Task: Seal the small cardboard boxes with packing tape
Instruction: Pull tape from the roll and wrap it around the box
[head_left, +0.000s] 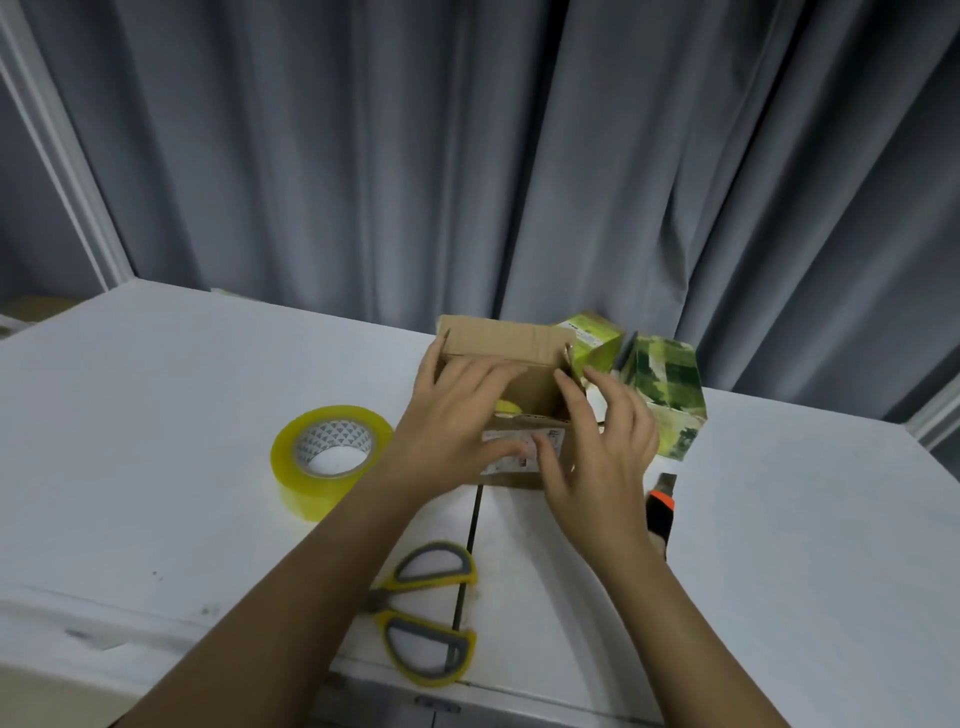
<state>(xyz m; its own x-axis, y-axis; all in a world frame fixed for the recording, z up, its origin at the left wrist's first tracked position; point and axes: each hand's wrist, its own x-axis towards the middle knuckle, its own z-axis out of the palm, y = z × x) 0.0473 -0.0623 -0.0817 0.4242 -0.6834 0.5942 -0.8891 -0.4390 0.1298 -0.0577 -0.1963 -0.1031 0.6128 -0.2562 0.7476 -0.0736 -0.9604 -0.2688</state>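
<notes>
1. The brown cardboard box (511, 395) is sitting just past the middle of the white counter (156, 415), straight ahead at 12 o'clock from the person, so both hands can reach it.
2. The left hand (457, 415) is lying over the box's left side with fingers straight and spread, pressing a flap down rather than gripping; I judge it is steadying the box while folding.
3. The right hand (602, 441) is working at the box's right side, fingers loosely extended and touching the side flap and front label; nothing is clasped in it.
4. The far flap is standing upright, so the top is not yet closed and no tape is on that seam.
5. The tape roll (330, 457) is waiting at 9 o'clock of the box, lying flat, near the left hand for the next step.
6. The yellow scissors (423, 613) are lying at 6 o'clock, and an orange-tipped cutter (662, 506) at about 4 o'clock, both handy for cutting tape.
7. Two green printed boxes (667, 395) are standing at 2 o'clock, just beside the brown one, probably awaiting sealing.
</notes>
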